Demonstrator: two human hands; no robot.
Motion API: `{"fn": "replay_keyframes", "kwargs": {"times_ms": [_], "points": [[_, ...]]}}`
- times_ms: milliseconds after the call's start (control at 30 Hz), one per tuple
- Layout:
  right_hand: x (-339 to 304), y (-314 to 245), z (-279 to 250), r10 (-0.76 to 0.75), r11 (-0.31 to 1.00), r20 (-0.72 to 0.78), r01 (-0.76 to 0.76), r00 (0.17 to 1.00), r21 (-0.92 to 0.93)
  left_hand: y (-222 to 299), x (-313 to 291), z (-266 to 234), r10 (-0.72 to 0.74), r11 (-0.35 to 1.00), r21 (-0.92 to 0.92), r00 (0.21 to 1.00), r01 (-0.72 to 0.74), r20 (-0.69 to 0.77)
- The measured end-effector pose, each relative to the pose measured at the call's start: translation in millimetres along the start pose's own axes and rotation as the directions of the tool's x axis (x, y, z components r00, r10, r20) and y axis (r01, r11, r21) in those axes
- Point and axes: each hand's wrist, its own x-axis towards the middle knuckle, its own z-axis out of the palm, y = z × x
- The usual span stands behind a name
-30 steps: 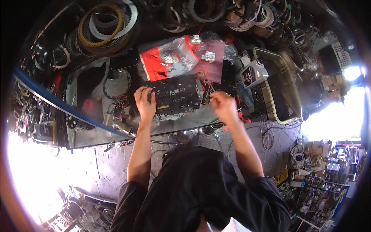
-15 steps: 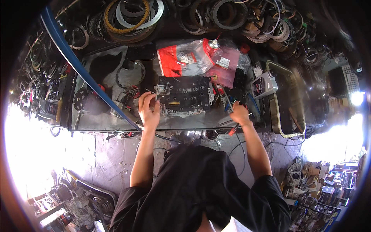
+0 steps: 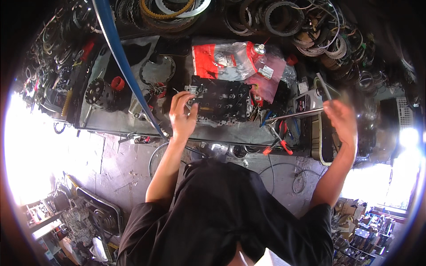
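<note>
A dark valve body (image 3: 222, 99) with several holes and bolts lies on the metal workbench (image 3: 208, 135). At its left edge is my left hand (image 3: 183, 116), fingers curved and apart, thumb beside the block; whether the fingertips touch it I cannot tell. My right hand (image 3: 341, 117), slightly blurred, is closed around a T-handle wrench (image 3: 297, 115) off to the right. The wrench's long shaft points left, its tip over the tools beside the valve body. Pliers with red handles (image 3: 279, 144) lie below that tip, near the bench's front edge.
A red and clear plastic bag (image 3: 222, 60) and a spray can (image 3: 258, 51) lie behind the valve body. A blue hose (image 3: 116, 48) hangs across the left side. To the right stand a grey bottle (image 3: 306, 101) and a deep pan (image 3: 316, 142). Ring plates (image 3: 284, 20) line the back.
My right hand has swung right and lifted the T-handle wrench from beside the valve body, leaving the red-handled pliers uncovered. My left hand stays at the block's left edge. The view has shifted.
</note>
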Motion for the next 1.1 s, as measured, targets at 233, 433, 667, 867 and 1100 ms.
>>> {"fn": "replay_keyframes", "kwargs": {"times_ms": [233, 433, 667, 867, 1100], "points": [[-35.9, -98.6, 24.7, -0.416, 0.893, 0.134, 0.432, 0.9, -0.128, 110.0, 19.0, 61.9, 0.371, 0.907, -0.287, 0.908, -0.308, 0.196], [-26.4, -130.8, 55.6, -0.435, 0.88, 0.17, 0.458, 0.884, -0.127, 162.2, 7.5, 127.0, 0.261, 0.843, -0.508, 0.96, -0.176, 0.101], [-17.7, -125.9, 72.7, -0.356, 0.919, 0.205, 0.381, 0.912, -0.097, 143.4, -5.3, 142.4, 0.249, 0.861, -0.461, 0.968, -0.213, 0.019], [-9.4, -132.1, 83.4, -0.312, 0.928, 0.236, 0.349, 0.92, -0.133, 126.6, 0.2, 144.9, 0.247, 0.867, -0.444, 0.969, -0.227, -0.012], [-0.4, -135.1, 93.9, -0.302, 0.919, 0.276, 0.356, 0.912, -0.17, 120.0, -1.1, 142.5, 0.206, 0.862, -0.473, 0.978, -0.179, 0.005]]}}
